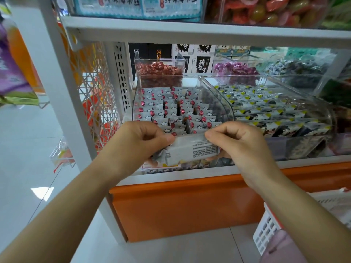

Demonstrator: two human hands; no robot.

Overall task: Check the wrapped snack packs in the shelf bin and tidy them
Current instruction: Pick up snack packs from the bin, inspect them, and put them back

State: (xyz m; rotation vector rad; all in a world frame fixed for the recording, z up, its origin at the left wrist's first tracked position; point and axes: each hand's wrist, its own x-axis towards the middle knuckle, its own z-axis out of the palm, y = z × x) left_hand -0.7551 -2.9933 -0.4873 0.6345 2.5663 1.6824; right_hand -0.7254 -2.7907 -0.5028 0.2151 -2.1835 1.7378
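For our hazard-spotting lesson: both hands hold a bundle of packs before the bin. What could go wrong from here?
The held packs, gripped only at their ends by left hand and right hand, might slip to the floor. Shoved back carelessly, they could knock over the standing rows in the bin.

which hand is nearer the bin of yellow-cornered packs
Right. The right hand is just before the left end of the bin of yellow-cornered packs; the left hand is farther left, before the bin of red-marked packs.
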